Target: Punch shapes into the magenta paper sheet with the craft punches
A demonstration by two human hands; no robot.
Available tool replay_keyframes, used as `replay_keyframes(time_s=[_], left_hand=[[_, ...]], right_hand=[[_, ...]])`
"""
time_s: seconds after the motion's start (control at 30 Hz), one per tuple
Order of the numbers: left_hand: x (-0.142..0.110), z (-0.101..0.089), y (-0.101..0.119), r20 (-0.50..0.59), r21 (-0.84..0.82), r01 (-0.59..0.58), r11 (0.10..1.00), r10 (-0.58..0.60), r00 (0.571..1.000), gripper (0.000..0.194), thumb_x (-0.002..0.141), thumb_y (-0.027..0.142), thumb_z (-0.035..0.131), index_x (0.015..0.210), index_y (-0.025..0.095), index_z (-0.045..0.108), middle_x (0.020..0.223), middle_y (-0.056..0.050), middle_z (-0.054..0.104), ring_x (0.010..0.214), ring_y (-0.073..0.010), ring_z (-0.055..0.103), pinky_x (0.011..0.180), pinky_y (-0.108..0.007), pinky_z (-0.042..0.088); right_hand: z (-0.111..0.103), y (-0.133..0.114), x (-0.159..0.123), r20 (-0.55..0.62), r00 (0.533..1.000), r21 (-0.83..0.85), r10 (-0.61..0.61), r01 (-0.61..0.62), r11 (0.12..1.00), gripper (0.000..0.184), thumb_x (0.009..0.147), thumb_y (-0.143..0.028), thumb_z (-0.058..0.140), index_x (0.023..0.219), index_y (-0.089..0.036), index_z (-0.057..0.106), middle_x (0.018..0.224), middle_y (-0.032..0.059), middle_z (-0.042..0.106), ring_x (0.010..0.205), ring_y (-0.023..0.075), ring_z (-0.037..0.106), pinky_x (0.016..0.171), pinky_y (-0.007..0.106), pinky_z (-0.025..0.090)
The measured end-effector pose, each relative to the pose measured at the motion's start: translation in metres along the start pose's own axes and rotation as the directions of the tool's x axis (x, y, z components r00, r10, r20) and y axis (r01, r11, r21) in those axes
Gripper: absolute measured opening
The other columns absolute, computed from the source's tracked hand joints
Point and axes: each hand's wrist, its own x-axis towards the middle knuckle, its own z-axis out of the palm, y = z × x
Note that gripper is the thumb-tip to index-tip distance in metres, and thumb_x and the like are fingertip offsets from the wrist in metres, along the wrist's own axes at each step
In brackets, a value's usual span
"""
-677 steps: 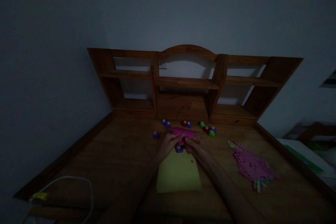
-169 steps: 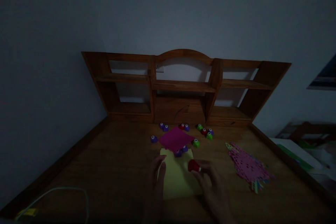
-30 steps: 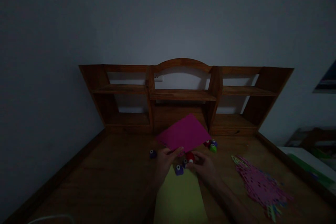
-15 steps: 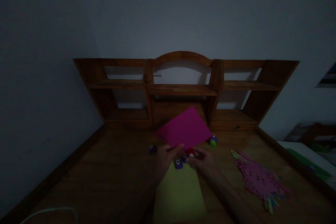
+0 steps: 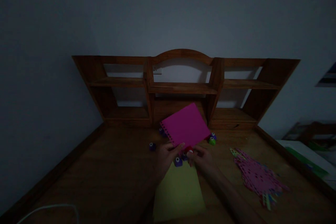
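Observation:
A magenta sheet of paper (image 5: 186, 126) is held up at a tilt, with a row of punched notches along its left edge. My left hand (image 5: 166, 155) pinches its near corner between thumb and fingers. My right hand (image 5: 202, 159) grips a small red and white paper punch (image 5: 189, 149) at the sheet's lower edge. Just below, a purple punch (image 5: 178, 161) rests at the top of a yellow sheet (image 5: 180, 192), and another purple punch (image 5: 185, 155) is partly hidden beside my right fingers.
A dark purple punch (image 5: 152, 146) stands to the left. Behind the sheet's right corner are a green punch (image 5: 212, 141) and a purple one. At right lies a pile of pink paper cutouts (image 5: 258, 176). A wooden shelf (image 5: 182, 88) backs the desk; a white cable (image 5: 49, 205) lies front left.
The magenta sheet has turned and shifted slightly, so its notched left edge shows more clearly and a purple punch behind it appears. Both hands keep their grips.

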Motion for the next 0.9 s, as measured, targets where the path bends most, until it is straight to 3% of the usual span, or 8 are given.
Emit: replay_keyframes(time_s=[0.23,0.53,0.9], left_hand=[[0.0005,0.0048,-0.0031,-0.011,-0.008,-0.023,1.0,0.023,1.0,0.034,0.068,0.044,0.079,0.058,0.012,0.069,0.06,-0.003,0.061,0.058,-0.0144,0.054,0.054,-0.024,0.04],[-0.0045,-0.0008,-0.0037,0.079,-0.055,-0.012,0.998,0.016,0.997,0.035,0.075,0.047,0.074,0.075,0.012,0.074,0.072,-0.005,0.068,0.063,-0.0153,0.057,0.06,-0.024,0.042],[-0.0063,-0.0013,0.0035,0.08,-0.048,0.005,0.999,-0.001,0.997,0.035,0.072,0.047,0.075,0.071,0.013,0.074,0.066,-0.005,0.067,0.062,-0.0171,0.059,0.057,-0.025,0.043]], right_hand=[[0.004,0.0037,0.001,0.02,0.999,0.126,-0.035,0.032,0.992,0.044,0.079,-0.056,0.074,0.07,-0.014,0.064,0.056,0.0007,0.057,0.048,0.0109,0.047,0.048,0.023,0.036],[0.0092,-0.0006,-0.0041,0.01,0.998,0.303,0.066,-0.066,0.951,0.036,0.077,-0.047,0.079,0.074,-0.014,0.063,0.061,-0.0006,0.056,0.051,0.0099,0.047,0.048,0.022,0.034],[0.0095,-0.0015,-0.0066,-0.005,0.999,0.256,0.033,-0.03,0.966,0.037,0.082,-0.046,0.075,0.069,-0.015,0.062,0.058,0.0001,0.054,0.051,0.0112,0.045,0.05,0.024,0.033]])
